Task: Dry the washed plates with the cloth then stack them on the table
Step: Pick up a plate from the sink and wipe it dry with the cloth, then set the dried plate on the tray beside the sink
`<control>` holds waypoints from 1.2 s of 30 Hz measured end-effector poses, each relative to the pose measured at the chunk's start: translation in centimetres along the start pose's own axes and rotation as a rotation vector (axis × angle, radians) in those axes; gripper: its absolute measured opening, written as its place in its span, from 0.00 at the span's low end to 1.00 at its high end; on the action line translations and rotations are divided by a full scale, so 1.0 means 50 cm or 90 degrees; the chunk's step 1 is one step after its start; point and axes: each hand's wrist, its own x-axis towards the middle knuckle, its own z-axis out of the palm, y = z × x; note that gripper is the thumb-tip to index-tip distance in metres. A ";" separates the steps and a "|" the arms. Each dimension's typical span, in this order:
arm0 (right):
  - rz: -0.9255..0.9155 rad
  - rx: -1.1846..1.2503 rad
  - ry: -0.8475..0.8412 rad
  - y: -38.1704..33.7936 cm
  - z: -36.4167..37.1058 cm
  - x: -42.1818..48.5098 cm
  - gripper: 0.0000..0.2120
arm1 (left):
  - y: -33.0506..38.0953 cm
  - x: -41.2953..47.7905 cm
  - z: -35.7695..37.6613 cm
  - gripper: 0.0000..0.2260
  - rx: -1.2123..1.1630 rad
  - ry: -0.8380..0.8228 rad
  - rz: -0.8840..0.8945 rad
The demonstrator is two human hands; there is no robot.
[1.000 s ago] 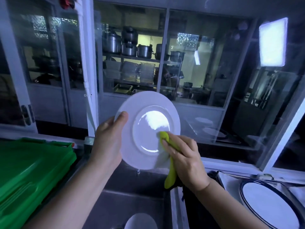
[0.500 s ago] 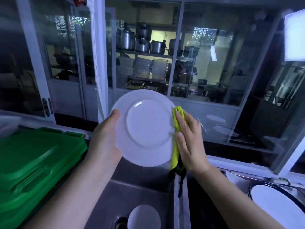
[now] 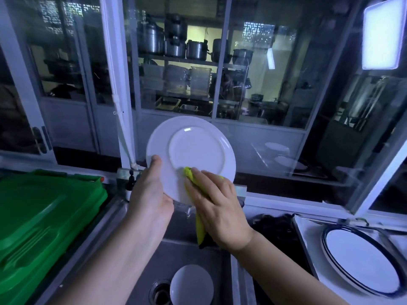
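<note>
White round ceramic plate [image 3: 193, 155], underside, mid-drying over steel sink [image 3: 187, 253].
Held upright by left hand [image 3: 149, 194], grip clamped on rim to expose the back; right hand [image 3: 217, 209] closed over yellow-green cloth [image 3: 189, 172], pressed to lower rim for wiping.

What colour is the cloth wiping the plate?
Yellow-green; the cloth shows best in the head view, pressed against the white plate by the right hand.

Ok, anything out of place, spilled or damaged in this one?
Nothing stands out. The left hand grips the round white plate upright over the steel sink, no chips visible, and the right hand holds the yellow-green cloth against its underside. A smaller white dish lies by the sink drain.
</note>
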 end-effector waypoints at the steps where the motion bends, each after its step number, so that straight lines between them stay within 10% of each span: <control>1: 0.010 0.009 0.001 0.006 -0.003 -0.004 0.18 | 0.001 0.002 -0.003 0.11 0.019 0.002 0.009; 8: 0.242 -0.011 -0.005 0.068 -0.036 -0.008 0.20 | -0.034 0.008 -0.022 0.07 0.196 0.006 0.045; 23: 0.166 -0.118 -0.207 0.084 -0.147 -0.252 0.27 | -0.257 -0.074 0.073 0.10 0.243 -0.186 -0.070; 36: 0.628 -0.328 -0.029 0.194 -0.582 -0.721 0.20 | -0.624 -0.344 0.233 0.21 0.518 -0.466 0.042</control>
